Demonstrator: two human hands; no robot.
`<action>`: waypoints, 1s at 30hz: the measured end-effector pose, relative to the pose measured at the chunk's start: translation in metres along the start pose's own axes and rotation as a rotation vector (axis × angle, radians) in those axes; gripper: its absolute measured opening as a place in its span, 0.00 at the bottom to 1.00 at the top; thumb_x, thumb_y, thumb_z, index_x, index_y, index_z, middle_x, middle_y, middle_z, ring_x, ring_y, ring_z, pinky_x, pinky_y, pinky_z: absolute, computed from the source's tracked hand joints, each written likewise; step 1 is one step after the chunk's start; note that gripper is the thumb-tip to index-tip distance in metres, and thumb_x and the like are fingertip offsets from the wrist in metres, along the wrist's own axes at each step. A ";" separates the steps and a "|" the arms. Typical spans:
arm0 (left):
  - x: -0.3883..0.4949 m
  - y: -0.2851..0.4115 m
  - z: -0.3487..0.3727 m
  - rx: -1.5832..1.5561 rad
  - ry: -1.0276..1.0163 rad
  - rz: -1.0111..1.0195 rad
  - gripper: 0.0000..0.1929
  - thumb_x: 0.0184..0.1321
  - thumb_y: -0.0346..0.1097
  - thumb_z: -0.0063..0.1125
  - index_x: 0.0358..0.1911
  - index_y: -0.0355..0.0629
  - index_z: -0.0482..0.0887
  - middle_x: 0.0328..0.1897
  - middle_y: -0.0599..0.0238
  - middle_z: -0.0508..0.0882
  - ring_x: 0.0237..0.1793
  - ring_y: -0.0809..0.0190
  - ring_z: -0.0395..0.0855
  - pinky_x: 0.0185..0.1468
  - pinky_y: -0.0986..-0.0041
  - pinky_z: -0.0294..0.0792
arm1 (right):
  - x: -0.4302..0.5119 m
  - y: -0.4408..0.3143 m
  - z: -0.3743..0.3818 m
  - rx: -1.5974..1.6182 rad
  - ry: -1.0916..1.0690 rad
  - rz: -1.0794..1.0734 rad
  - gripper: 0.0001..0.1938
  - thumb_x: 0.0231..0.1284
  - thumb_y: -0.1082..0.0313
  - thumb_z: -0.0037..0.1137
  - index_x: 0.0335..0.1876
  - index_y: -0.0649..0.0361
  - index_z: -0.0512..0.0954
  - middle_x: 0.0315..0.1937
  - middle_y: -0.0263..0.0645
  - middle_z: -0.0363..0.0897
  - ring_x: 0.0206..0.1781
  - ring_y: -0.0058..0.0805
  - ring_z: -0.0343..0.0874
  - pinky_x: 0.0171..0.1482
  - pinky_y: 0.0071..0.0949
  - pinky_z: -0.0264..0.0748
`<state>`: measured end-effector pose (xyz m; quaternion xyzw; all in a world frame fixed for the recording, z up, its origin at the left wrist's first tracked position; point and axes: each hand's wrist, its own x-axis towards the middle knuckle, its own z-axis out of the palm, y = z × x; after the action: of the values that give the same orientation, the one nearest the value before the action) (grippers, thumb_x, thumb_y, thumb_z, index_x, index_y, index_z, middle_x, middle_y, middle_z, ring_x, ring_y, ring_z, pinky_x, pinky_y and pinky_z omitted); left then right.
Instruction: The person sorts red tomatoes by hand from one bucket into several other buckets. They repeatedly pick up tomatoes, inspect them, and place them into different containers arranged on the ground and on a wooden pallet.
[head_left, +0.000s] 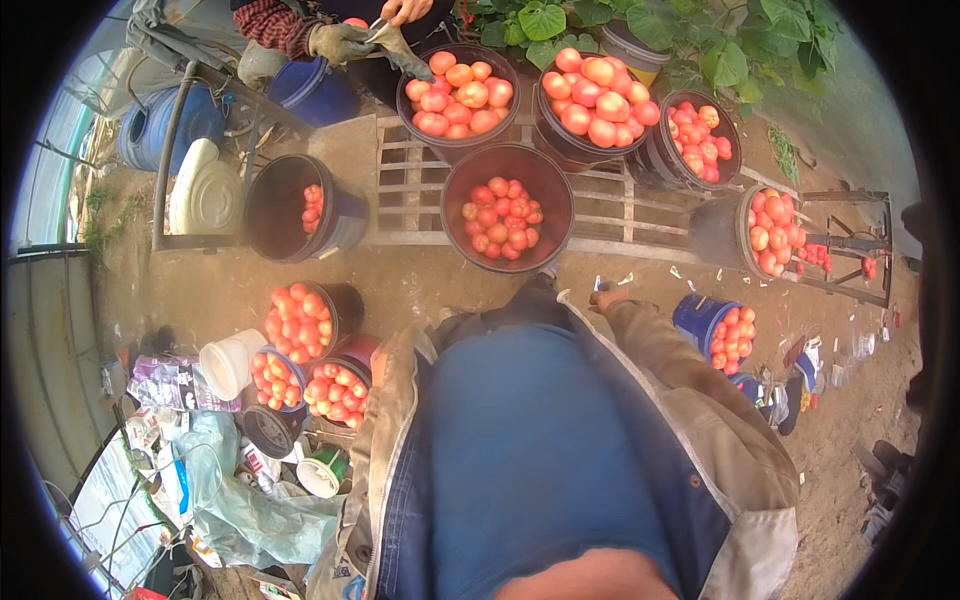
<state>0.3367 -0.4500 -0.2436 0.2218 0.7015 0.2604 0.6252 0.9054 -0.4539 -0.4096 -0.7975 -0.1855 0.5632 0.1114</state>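
My right hand (611, 295) is small and blurred at the end of its tan sleeve, low beside my leg; its fingers are hard to make out, and small white scraps lie near it. Of my left hand (379, 363) only a skin-coloured patch shows at the jacket's edge, close to a bucket of tomatoes (337, 394). A dark bucket partly filled with tomatoes (508, 159) stands before me at the slatted metal rack. Left of it, another dark bucket (283, 202) lies tilted in view with a few tomatoes inside.
Several full tomato buckets (463, 56) line the rack (409, 191). Beyond them a co-worker's gloved hand (341, 43) and bare hand (407, 10) handle a glove. More full buckets stand at left and right. Plastic sheeting (262, 525) and litter cover the lower left ground.
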 end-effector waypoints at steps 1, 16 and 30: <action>-0.002 -0.004 -0.002 0.003 0.002 -0.001 0.19 0.73 0.43 0.57 0.49 0.29 0.84 0.44 0.53 0.89 0.41 0.59 0.87 0.45 0.68 0.78 | -0.009 -0.006 0.005 -0.073 -0.038 -0.042 0.26 0.56 0.75 0.65 0.62 0.72 0.74 0.46 0.55 0.85 0.44 0.43 0.89 0.41 0.39 0.91; 0.029 0.018 -0.024 -0.186 0.011 -0.205 0.18 0.71 0.40 0.59 0.52 0.28 0.81 0.47 0.48 0.88 0.41 0.51 0.90 0.44 0.62 0.82 | -0.156 -0.051 0.055 0.200 0.152 -0.224 0.27 0.61 0.66 0.60 0.68 0.61 0.74 0.40 0.44 0.88 0.31 0.29 0.83 0.35 0.34 0.81; -0.015 0.075 -0.051 -0.476 0.246 -0.124 0.17 0.74 0.40 0.58 0.54 0.32 0.79 0.44 0.52 0.87 0.39 0.55 0.88 0.42 0.64 0.81 | -0.140 -0.237 0.148 -0.453 -0.295 -0.548 0.22 0.58 0.63 0.64 0.58 0.62 0.81 0.42 0.52 0.88 0.46 0.45 0.89 0.53 0.41 0.82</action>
<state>0.2865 -0.4061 -0.1799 -0.0082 0.7034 0.4041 0.5846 0.6850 -0.3030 -0.2489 -0.6334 -0.5253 0.5659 0.0509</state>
